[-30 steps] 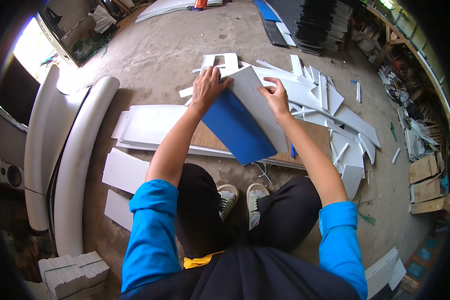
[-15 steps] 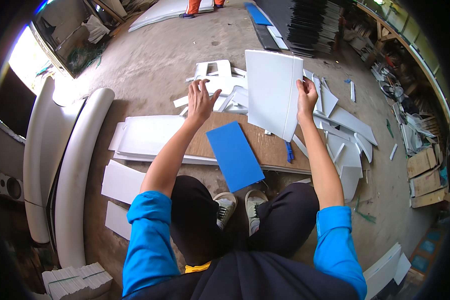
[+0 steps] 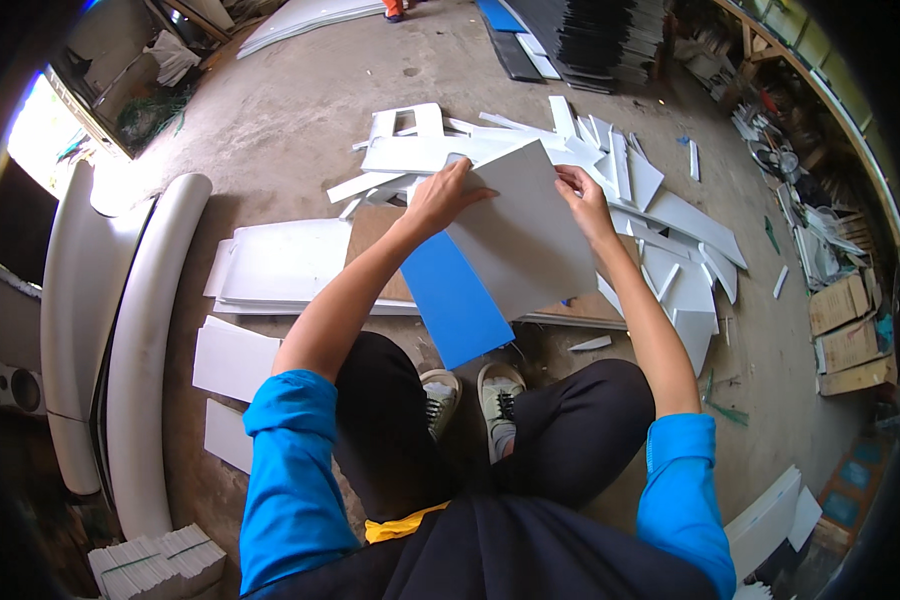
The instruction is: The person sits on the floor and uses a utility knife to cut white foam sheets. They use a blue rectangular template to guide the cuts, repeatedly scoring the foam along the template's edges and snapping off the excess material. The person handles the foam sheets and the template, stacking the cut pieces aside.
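Between my hands is a rectangular white panel (image 3: 522, 245), tilted, its near face in shade. My left hand (image 3: 442, 200) grips its upper left edge, thumb on the near face. At the upper right edge, the closed fingers of my right hand (image 3: 584, 203) hold the panel too. Partly behind it lies a blue sheet (image 3: 455, 310), which rests on a brown wooden board (image 3: 370, 245). A small blue thing (image 3: 567, 301) peeks out below the panel, mostly hidden by it.
Beyond the board, white offcuts (image 3: 660, 215) lie in a loose heap. White sheets (image 3: 280, 265) are stacked at its left end, with more white pieces (image 3: 232, 355) nearer me. Large white rolls (image 3: 155, 350) stand at the left. Cardboard boxes (image 3: 838, 305) sit at the right.
The panel has come lower and turned from upright to a slant. My left hand, free and spread before, now grips its edge. My right hand has shifted a little left.
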The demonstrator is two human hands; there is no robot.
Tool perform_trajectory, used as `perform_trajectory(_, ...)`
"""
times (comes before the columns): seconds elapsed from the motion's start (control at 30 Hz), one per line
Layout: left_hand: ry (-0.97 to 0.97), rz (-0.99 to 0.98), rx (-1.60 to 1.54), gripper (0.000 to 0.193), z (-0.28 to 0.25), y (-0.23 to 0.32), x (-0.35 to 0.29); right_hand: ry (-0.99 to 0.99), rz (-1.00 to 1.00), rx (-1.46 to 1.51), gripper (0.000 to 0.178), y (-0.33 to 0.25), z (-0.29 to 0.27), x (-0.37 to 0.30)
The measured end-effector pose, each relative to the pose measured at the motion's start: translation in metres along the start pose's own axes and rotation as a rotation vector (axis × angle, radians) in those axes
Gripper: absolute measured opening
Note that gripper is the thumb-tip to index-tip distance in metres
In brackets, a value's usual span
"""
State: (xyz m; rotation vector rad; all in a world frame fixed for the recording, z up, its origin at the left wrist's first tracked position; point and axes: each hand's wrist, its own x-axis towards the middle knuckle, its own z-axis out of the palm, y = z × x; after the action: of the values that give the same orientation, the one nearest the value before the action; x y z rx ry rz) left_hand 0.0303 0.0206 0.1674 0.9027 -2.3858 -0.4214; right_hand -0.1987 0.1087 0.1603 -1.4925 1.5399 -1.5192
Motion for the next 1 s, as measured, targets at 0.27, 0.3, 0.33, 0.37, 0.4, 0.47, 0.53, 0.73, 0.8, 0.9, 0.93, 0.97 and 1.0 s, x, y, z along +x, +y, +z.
perform_trajectory(0.27, 0.114, 0.029, 0.050, 0.035, 0.032, -0.010, -0.012, 0.035, 0.102, -0.109, 0.026, 0.041, -0.033, -0.014)
perform_trajectory(0.3, 0.113, 0.081, 0.058, 0.034, 0.028, -0.013, -0.012, 0.022, 0.124, -0.117, 0.026, 0.041, -0.029, -0.016)
perform_trajectory(0.33, 0.085, 0.086, 0.085, 0.034, 0.024, -0.017, -0.014, 0.006, 0.144, -0.124, 0.027, 0.041, -0.025, -0.017)
perform_trajectory(0.37, 0.060, 0.096, 0.103, 0.034, 0.019, -0.015, -0.012, -0.001, 0.142, -0.141, 0.027, 0.044, -0.027, -0.018)
perform_trajectory(0.4, 0.035, 0.107, 0.120, 0.033, 0.013, -0.011, -0.010, -0.008, 0.139, -0.158, 0.028, 0.048, -0.029, -0.017)
perform_trajectory(0.47, 0.033, 0.180, 0.232, 0.032, 0.000, -0.012, -0.006, -0.040, 0.124, -0.178, 0.028, 0.054, -0.028, -0.016)
perform_trajectory(0.53, 0.052, 0.261, 0.319, 0.031, -0.011, -0.018, -0.006, -0.085, 0.102, -0.188, 0.029, 0.057, -0.023, -0.014)
perform_trajectory(0.73, -0.035, 0.331, 0.541, 0.034, -0.027, -0.039, -0.005, -0.226, 0.102, -0.252, 0.033, 0.058, -0.004, -0.014)
perform_trajectory(0.8, -0.043, 0.308, 0.517, 0.035, -0.023, -0.032, 0.001, -0.231, 0.088, -0.213, 0.040, 0.055, -0.001, -0.010)
perform_trajectory(0.9, -0.019, 0.401, 0.604, 0.038, -0.019, -0.018, 0.010, -0.214, 0.107, -0.158, 0.046, 0.039, 0.016, -0.009)
perform_trajectory(0.93, -0.033, 0.404, 0.613, 0.039, -0.015, -0.011, 0.015, -0.202, 0.089, -0.153, 0.044, 0.037, 0.019, -0.007)
perform_trajectory(0.97, -0.037, 0.374, 0.575, 0.039, -0.010, -0.004, 0.020, -0.215, 0.056, -0.165, 0.043, 0.039, 0.020, -0.006)
perform_trajectory(1.0, -0.028, 0.388, 0.532, 0.039, -0.006, 0.003, 0.026, -0.229, 0.024, -0.175, 0.041, 0.041, 0.022, -0.004)
